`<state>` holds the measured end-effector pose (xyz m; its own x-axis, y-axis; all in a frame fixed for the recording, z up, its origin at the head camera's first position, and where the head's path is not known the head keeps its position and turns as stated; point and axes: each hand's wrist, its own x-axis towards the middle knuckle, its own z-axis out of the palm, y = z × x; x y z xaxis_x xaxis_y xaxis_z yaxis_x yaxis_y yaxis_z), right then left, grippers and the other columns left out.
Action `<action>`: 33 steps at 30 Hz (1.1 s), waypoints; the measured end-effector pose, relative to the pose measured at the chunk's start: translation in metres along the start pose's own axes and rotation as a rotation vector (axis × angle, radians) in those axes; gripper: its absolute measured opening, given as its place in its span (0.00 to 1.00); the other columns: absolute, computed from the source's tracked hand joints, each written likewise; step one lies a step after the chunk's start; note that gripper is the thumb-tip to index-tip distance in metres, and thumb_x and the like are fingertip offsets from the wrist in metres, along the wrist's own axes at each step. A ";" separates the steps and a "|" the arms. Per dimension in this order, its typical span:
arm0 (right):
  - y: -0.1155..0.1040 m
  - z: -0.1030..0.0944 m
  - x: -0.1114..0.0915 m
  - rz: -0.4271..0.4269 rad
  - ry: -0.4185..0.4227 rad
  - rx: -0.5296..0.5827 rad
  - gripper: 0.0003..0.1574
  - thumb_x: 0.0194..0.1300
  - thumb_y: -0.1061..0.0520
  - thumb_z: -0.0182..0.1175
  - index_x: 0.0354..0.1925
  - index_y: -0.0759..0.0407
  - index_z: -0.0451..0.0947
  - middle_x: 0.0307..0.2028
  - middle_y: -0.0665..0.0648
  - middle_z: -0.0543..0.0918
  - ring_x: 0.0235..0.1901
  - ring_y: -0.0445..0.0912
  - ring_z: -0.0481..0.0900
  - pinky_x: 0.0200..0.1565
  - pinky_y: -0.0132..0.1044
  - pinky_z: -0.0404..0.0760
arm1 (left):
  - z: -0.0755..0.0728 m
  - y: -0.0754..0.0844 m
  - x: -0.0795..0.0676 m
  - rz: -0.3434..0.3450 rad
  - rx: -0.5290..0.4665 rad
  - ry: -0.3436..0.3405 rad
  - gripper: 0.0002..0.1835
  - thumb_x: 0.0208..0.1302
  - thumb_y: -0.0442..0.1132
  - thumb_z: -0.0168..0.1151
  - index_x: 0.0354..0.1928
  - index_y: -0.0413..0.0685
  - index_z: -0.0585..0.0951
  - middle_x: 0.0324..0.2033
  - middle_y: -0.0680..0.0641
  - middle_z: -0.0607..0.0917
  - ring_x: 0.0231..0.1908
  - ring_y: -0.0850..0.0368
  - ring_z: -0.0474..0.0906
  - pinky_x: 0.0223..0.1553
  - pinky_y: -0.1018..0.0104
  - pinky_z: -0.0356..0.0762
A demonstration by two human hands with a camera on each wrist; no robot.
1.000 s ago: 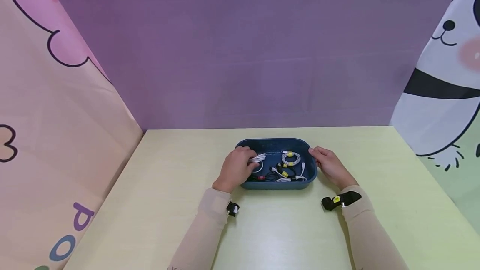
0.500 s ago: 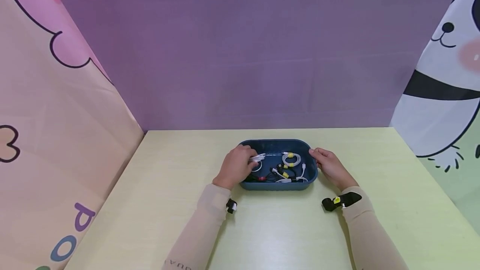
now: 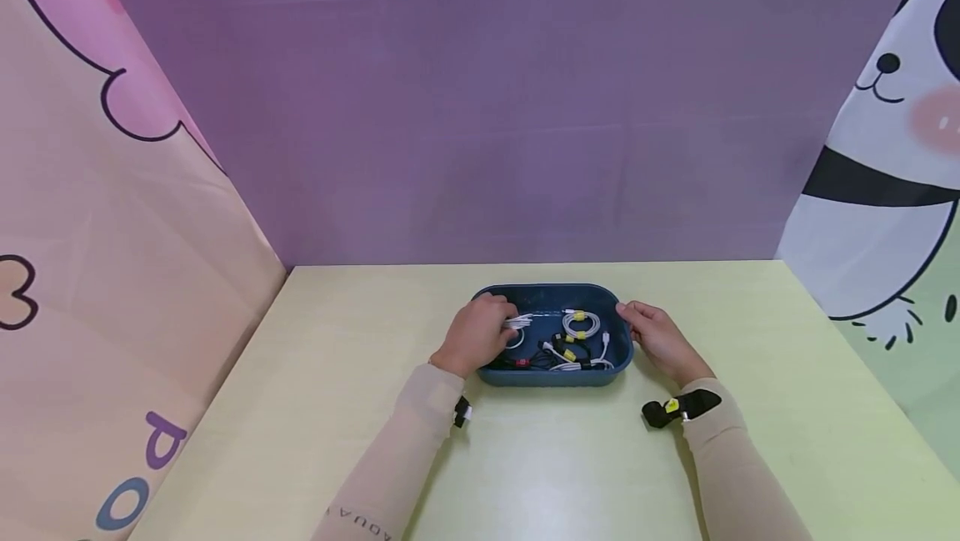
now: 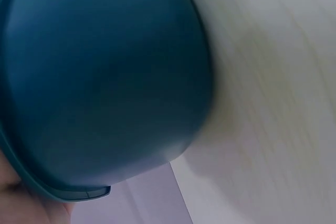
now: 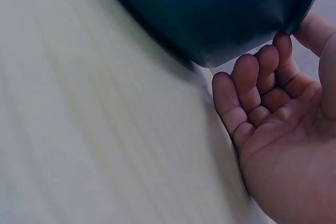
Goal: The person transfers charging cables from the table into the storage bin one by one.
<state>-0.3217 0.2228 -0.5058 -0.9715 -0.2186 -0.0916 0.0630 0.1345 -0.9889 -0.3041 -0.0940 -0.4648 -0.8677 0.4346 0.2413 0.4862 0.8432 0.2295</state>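
A dark blue plastic bin [image 3: 555, 378] stands on the table with several cables in it. My left hand [image 3: 472, 334] reaches over its left end and holds a bundled white cable [image 3: 519, 322] inside; the fingertips are partly hidden. With thumb and index finger, my right hand [image 3: 660, 343] pinches the rim at the right end. In the right wrist view the other fingers [image 5: 245, 74] curl loosely below that rim. A coiled white cable [image 3: 581, 325] with yellow ties lies at the bin's right. Nearer the front are black cables [image 3: 542, 358] and another white cable [image 3: 567, 366].
The pale wooden table [image 3: 360, 408] extends around the bin on all sides. Behind it hangs a purple backdrop [image 3: 480, 107]. Printed cloths flank both sides, with a pink figure [image 3: 142, 103] on the left and a panda [image 3: 885, 174] on the right.
The head view has tilted slightly, so the scene sits a little lower. My left forearm has shifted slightly outward, while both hands keep their holds.
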 end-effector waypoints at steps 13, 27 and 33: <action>0.000 -0.002 0.002 0.005 0.002 -0.001 0.19 0.79 0.43 0.53 0.31 0.50 0.73 0.27 0.44 0.70 0.33 0.39 0.69 0.39 0.30 0.69 | -0.001 0.003 0.001 0.023 0.005 -0.027 0.11 0.65 0.40 0.72 0.47 0.47 0.88 0.43 0.47 0.89 0.47 0.50 0.83 0.50 0.56 0.83; 0.001 -0.001 0.003 0.001 -0.005 0.004 0.20 0.79 0.44 0.53 0.29 0.50 0.72 0.27 0.44 0.68 0.31 0.38 0.68 0.37 0.30 0.68 | -0.002 0.003 0.001 0.020 0.027 -0.071 0.13 0.63 0.42 0.73 0.48 0.47 0.88 0.43 0.47 0.89 0.46 0.51 0.84 0.50 0.57 0.83; 0.002 -0.002 0.002 -0.001 -0.005 0.004 0.20 0.79 0.43 0.53 0.30 0.50 0.72 0.27 0.44 0.69 0.31 0.38 0.69 0.37 0.29 0.69 | -0.002 0.004 0.000 -0.011 -0.003 -0.098 0.11 0.67 0.46 0.70 0.44 0.48 0.89 0.39 0.50 0.88 0.41 0.55 0.82 0.47 0.59 0.83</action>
<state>-0.3243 0.2244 -0.5076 -0.9703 -0.2238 -0.0913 0.0628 0.1309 -0.9894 -0.3017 -0.0911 -0.4621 -0.8790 0.4540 0.1456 0.4765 0.8472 0.2351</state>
